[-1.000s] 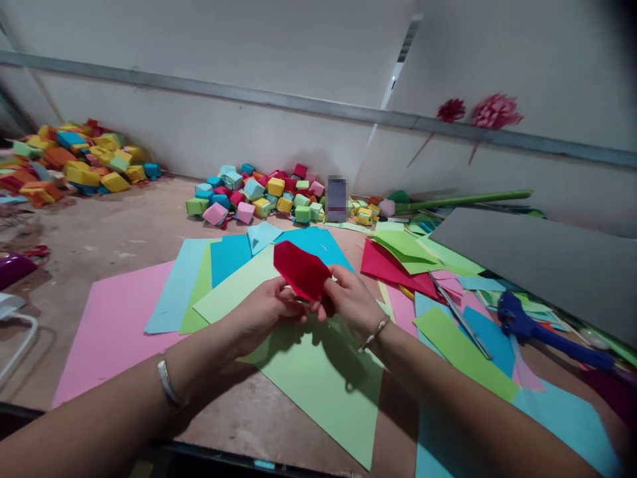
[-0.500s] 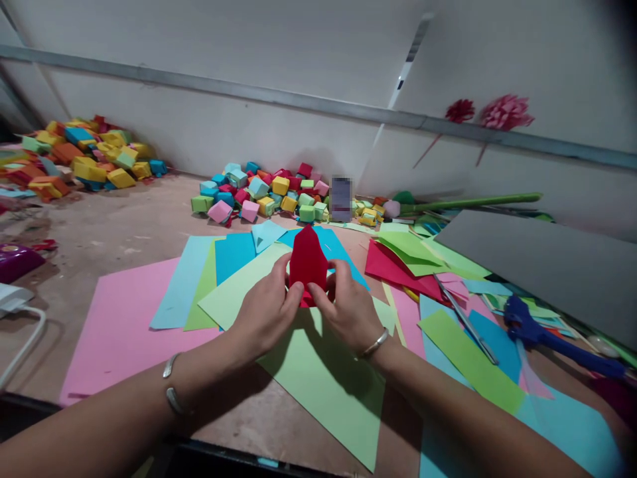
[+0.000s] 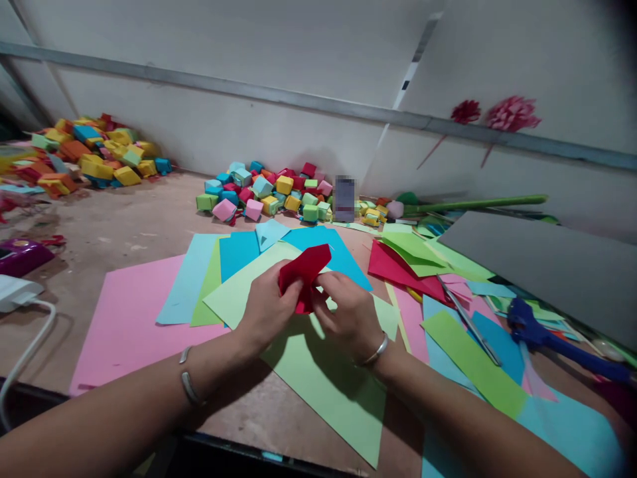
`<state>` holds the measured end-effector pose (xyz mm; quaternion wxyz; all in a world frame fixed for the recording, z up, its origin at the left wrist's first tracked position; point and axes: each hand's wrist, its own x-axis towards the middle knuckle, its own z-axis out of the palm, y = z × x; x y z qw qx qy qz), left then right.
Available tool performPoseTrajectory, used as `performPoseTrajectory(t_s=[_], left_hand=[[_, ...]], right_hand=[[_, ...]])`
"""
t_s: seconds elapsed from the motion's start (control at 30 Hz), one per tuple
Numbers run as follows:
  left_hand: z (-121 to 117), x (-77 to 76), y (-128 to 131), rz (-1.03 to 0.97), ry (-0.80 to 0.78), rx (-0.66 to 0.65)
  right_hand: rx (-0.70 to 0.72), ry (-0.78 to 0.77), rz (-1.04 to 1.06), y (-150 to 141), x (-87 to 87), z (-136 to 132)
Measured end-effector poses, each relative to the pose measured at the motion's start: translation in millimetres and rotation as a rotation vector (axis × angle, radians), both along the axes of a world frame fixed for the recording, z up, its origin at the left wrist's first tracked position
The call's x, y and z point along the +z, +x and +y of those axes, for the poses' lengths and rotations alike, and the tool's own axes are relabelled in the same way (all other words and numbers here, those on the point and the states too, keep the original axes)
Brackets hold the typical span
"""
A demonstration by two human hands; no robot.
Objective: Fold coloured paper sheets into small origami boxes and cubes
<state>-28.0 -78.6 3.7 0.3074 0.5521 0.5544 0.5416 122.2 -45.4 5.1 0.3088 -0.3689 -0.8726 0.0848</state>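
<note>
Head view: pale green sheets [image 3: 328, 392] lie beneath both hands [image 3: 308, 305] and red paper [image 3: 304, 267].

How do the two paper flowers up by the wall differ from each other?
The pink flower looks larger and fuller, while the dark red flower is smaller. The pink flower is paler; the dark red flower has a deeper colour. The pink flower is farther right than the dark red flower. Both have ruffled heads and thin stems slanting down to the left.
</note>
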Motion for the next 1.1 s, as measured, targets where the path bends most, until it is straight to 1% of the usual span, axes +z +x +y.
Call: performPoseTrajectory(t_s=[0.07,0.13,0.23,0.3,0.37,0.43,0.5,0.53,0.6,0.67,0.73,0.8,0.9,0.97,1.03,1.1], left_hand=[[-1,-0.7,0,-0.034,0.037,-0.03],[-2,-1.2,1,-0.03,0.095,-0.065],[-3,-0.7,1,0.021,0.167,-0.088],[-3,-0.1,1,0.045,0.181,-0.093],[-3,0.0,1,0.056,0.19,-0.088],[-3,-0.5,0,0.061,0.191,-0.072],[-3,-1.2,1,0.043,0.161,-0.063],[-3,-1.4,1,0.018,0.135,-0.058],[-3,-1.3,2,-0.064,0.089,-0.044],[-4,-0.3,4,-0.154,0.067,-0.032],[-5,1.5,5,-0.204,0.063,-0.049],[-6,3.0,6,-0.198,0.083,-0.075],[-6,3.2,4,-0.12,0.137,-0.093],[-4,1.9,3,-0.077,0.147,-0.117],[-1,0.6,1,-0.06,0.13,-0.138],[1,0.0,0,-0.072,0.106,-0.133]], right_hand=[[-0.002,0.027,0.044,1,0.4,0],[-0.028,0.017,0.1,1,1.8,0],[-0.093,-0.099,0.209,2,3.8,1],[-0.104,-0.195,0.293,2,4.1,2],[-0.048,-0.227,0.347,2,3.6,2],[0.026,-0.19,0.377,1,3.3,2],[0.045,-0.141,0.379,0,3.9,2],[0.029,-0.135,0.374,0,4.7,2],[-0.041,-0.174,0.365,-1,6.9,2],[-0.126,-0.256,0.378,-1,9.3,3],[-0.17,-0.336,0.42,-1,10.8,4],[-0.174,-0.372,0.45,0,10.5,6],[-0.19,-0.361,0.458,2,7.6,9],[-0.171,-0.358,0.489,3,5.5,11],[-0.101,-0.349,0.517,4,4.5,14],[-0.025,-0.297,0.473,5,4.9,16]])
